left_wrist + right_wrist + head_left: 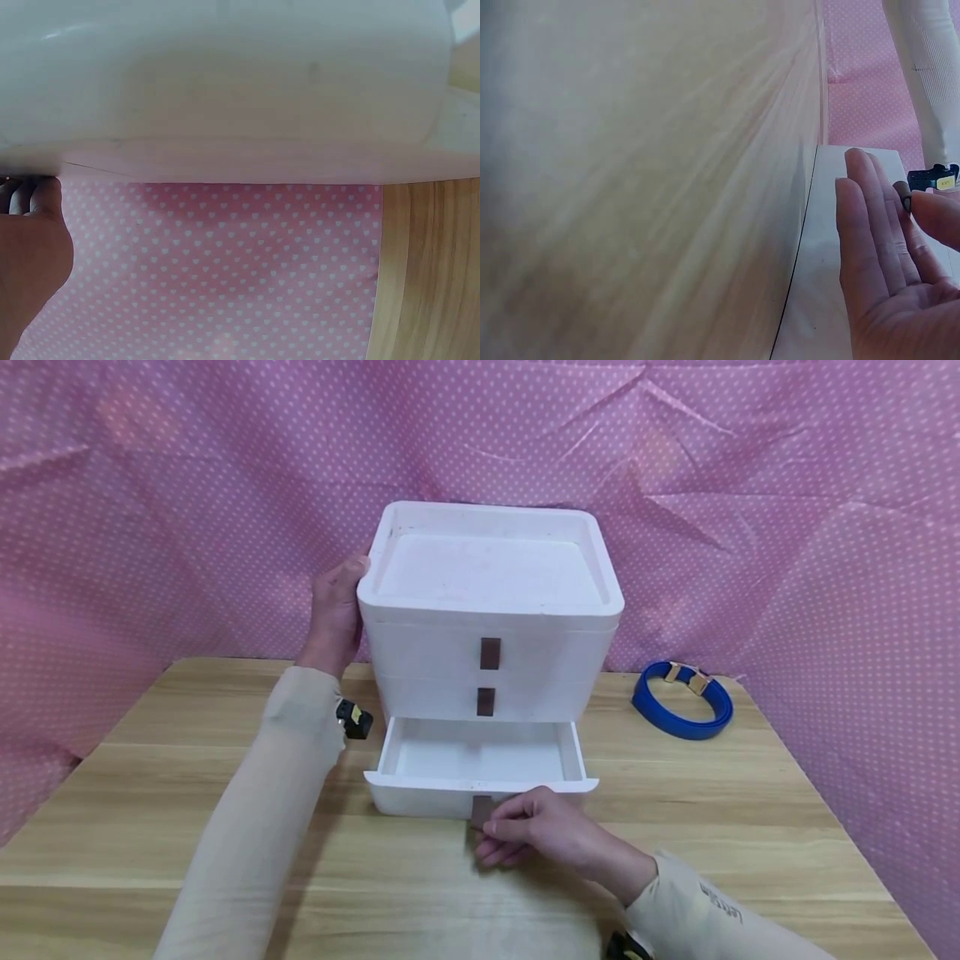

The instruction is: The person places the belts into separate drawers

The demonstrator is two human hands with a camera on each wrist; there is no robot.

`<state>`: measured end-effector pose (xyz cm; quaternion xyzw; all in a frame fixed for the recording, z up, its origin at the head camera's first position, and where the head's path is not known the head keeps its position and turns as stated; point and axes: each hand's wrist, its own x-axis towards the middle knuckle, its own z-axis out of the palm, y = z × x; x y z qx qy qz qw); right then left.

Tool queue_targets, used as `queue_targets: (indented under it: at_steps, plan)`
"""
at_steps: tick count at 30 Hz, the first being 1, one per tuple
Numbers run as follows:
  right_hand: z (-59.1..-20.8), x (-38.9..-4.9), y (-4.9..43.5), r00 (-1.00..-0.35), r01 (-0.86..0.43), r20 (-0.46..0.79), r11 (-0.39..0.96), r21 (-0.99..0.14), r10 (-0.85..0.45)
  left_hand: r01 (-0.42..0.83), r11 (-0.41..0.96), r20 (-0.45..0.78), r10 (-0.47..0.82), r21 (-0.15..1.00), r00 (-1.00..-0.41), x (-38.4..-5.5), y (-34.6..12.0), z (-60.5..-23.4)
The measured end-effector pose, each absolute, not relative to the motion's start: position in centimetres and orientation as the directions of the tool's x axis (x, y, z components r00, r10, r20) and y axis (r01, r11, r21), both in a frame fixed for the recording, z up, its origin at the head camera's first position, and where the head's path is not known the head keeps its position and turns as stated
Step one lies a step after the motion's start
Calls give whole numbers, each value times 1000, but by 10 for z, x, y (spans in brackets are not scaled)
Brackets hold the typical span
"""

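A white drawer unit (491, 672) with brown pull tabs stands on the wooden table, its bottom drawer (420, 802) pulled out with a bare inside. My left hand (337, 610) holds the unit's upper left side, thumb by the rim; most of its fingers are hidden in the head view. In the left wrist view, this hand (34, 255) touches the unit's white wall (225, 90) at the left edge. My right hand (551, 831) pinches the bottom drawer's brown tab (481, 811). The right wrist view has the tab (903, 193) by the thumb, the other fingers extended.
A coiled blue belt (682, 722) with gold-coloured metal parts lies to the right of the unit. Behind the wooden table (150, 793) and along its sides hangs a pink dotted cloth (262, 485). The unit's top is a shallow tray with a raised rim (491, 607).
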<state>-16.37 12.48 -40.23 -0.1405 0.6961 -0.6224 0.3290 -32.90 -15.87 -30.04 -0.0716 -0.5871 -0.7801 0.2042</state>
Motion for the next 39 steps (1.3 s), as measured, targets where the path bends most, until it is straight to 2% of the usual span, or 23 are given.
queue_targets:
  at_steps: [39]
  plan:
    - [-405,-149,124,-749,208,-267,167,-964,-607,402,-237,353,-225,884,-908,-330,-158,-300]
